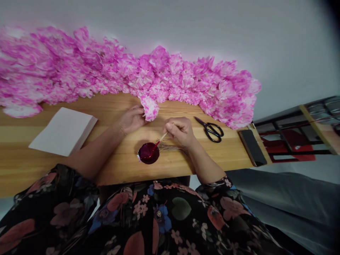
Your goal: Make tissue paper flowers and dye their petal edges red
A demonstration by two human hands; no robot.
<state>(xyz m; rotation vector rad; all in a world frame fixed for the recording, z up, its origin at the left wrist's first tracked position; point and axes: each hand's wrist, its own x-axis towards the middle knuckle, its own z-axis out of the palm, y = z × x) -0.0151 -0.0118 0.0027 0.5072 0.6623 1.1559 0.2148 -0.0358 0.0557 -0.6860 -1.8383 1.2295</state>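
Observation:
My left hand [133, 119] is closed on a pink and white paper flower [150, 108], which it holds up above the middle of the table. To its right, my right hand [180, 130] pinches a thin brush [162, 137]. The brush slants down to the left, its red tip inside a small round bowl [149, 153] of dark magenta liquid. Behind and below my right hand, a bundle of thin brown strands [174, 148] lies on the wood.
Many pink and white flowers [106, 71] are heaped along the wall. A white paper stack [62, 131] lies at left. Black scissors [211, 131] and a phone [252, 147] lie at right, with a dark rack [281, 124] beyond the table's end.

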